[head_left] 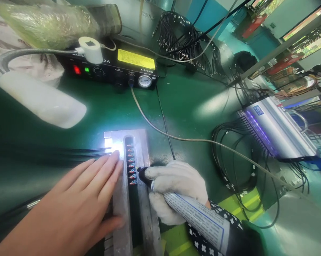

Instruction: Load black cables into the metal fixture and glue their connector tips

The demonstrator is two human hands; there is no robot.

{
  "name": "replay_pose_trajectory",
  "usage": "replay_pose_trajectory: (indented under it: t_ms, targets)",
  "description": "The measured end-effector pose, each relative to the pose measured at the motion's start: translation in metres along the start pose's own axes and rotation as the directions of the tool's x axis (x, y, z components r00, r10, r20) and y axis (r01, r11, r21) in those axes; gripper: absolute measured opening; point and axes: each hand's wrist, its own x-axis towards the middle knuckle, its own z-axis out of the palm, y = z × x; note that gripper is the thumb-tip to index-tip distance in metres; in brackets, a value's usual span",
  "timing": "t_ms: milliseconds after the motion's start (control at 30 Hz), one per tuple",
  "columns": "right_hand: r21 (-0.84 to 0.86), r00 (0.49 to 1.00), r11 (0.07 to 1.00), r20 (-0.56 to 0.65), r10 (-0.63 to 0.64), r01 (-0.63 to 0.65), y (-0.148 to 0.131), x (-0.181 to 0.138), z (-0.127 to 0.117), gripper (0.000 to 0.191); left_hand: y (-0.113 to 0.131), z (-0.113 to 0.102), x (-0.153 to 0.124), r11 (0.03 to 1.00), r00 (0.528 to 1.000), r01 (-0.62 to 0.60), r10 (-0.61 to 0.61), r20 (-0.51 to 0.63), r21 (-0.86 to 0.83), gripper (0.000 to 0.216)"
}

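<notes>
My bare left hand (83, 202) lies flat with fingers stretched out on the left side of a metal fixture (143, 153). Inside the fixture's long slot sits a row of several small wire ends (131, 165) with shiny, coppery tips. Black cables (77, 152) run in from the left toward my fingertips. My right hand (182, 188), in a white glove, is wrapped round a glue tube (200, 217) with printed text and a black nozzle. The nozzle's tip points left at the wire ends, near the slot's right edge; whether it touches them I cannot tell.
A black dispenser box (109, 69) with a gauge stands behind, its thin hose (187, 138) crossing the green mat (187, 106). A white lamp (40, 97) hangs at left. Cable bundles (187, 39) lie at the back; a silver box (280, 128) with coiled cables stands right.
</notes>
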Motion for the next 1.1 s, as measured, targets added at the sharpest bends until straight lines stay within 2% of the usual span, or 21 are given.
replay_pose_trajectory:
  t_ms: [200, 600, 833, 1000, 1100]
  targets:
    - [0.005, 0.999, 1.0, -0.026, 0.028, -0.028, 0.0009, 0.0033, 0.0021, 0.013, 0.0006, 0.0, -0.0007, 1.0, 1.0, 0.0, 0.0, 0.006, -0.028, 0.085]
    - [0.031, 0.998, 0.999, -0.063, -0.007, 0.009, -0.0013, 0.005, 0.0013, 0.007, 0.0023, -0.0055, 0.0003, 1.0, 0.999, 0.022, -0.022, 0.049, 0.005, 0.089]
    - [-0.024, 1.0, 1.0, 0.018, 0.018, -0.017, 0.0006, -0.0007, -0.0002, 0.004, 0.0007, -0.0024, 0.0003, 1.0, 1.0, 0.008, -0.007, 0.016, -0.025, 0.09]
    - [-0.032, 1.0, 0.999, 0.003, -0.018, 0.018, 0.0013, -0.0002, -0.0029, 0.004, 0.0001, -0.0036, -0.0015, 0.999, 1.0, 0.018, -0.017, 0.025, -0.037, 0.088]
    - [-0.048, 0.999, 0.998, 0.04, -0.029, 0.031, 0.0031, -0.0012, -0.0027, 0.005, -0.0002, -0.0034, -0.0018, 0.999, 1.0, 0.007, -0.006, 0.017, -0.039, 0.087]
